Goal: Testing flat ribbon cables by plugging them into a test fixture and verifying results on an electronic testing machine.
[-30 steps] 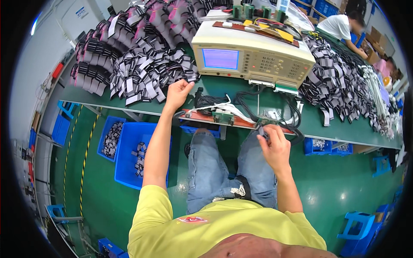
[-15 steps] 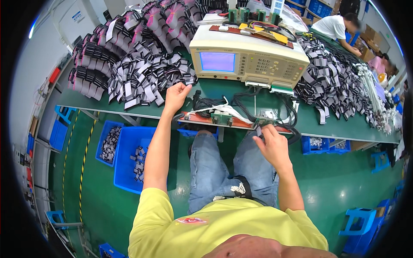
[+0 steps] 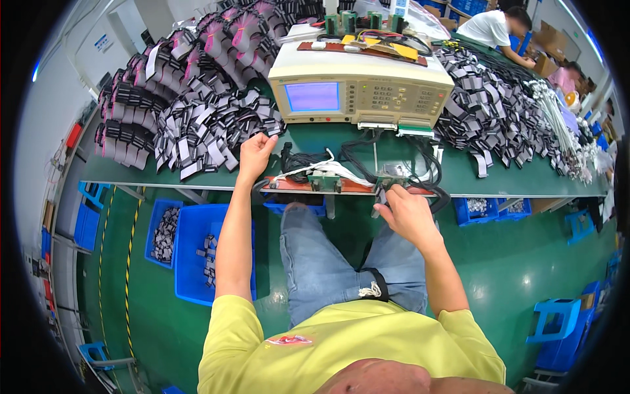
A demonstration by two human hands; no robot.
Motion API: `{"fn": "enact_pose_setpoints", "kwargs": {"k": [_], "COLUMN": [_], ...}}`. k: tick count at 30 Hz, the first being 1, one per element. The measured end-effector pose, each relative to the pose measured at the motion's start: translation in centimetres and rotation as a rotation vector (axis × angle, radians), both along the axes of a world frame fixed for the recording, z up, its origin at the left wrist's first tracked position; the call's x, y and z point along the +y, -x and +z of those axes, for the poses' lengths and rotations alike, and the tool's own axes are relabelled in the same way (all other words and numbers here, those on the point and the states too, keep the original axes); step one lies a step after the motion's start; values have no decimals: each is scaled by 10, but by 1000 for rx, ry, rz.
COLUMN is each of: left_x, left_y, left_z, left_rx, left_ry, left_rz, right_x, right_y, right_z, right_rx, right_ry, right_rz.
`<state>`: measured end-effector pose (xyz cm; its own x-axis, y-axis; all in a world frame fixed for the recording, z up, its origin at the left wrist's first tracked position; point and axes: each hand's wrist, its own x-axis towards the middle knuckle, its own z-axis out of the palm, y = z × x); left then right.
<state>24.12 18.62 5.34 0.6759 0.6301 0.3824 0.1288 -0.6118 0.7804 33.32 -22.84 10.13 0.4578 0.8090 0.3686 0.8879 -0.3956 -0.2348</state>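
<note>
The left hand [image 3: 257, 150] reaches with loose, empty grip to the ribbon cables [image 3: 197, 134] on the table [image 3: 518, 178]; take one only. The right hand [image 3: 405, 213] pinches a cable end at the test board [image 3: 328, 182] (hold it straight).

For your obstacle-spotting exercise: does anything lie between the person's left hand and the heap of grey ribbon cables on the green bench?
Nothing visible does. The left hand already reaches the near edge of the heap of grey ribbon cables, fingertips at the nearest pieces. The black wire bundle lies to the hand's right, out of the way.
</note>
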Motion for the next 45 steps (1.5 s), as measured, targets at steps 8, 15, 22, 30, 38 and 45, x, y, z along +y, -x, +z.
{"fn": "enact_pose_setpoints", "kwargs": {"k": [8, 15, 22, 30, 38, 45], "left_x": [6, 14, 16, 9, 13, 4], "left_y": [-1, -1, 3, -1, 2, -4], "left_z": [-7, -12, -15, -8, -11, 3], "left_rx": [-53, -67, -42, -43, -40, 34], "left_ry": [-3, -76, 80, 41, 89, -77], "left_rz": [-74, -95, -108, -55, -21, 42], "right_x": [0, 3, -52, -201, -268, -272], "right_y": [4, 7, 63, -208, -499, -487], "right_z": [-22, -24, 5, 52, 130, 71], "right_rx": [-98, -72, 79, -18, -21, -390], "right_ry": [-187, -262, -329, -231, -173, -350], "right_rz": [-14, -58, 128, -635, -1055, -751]}}
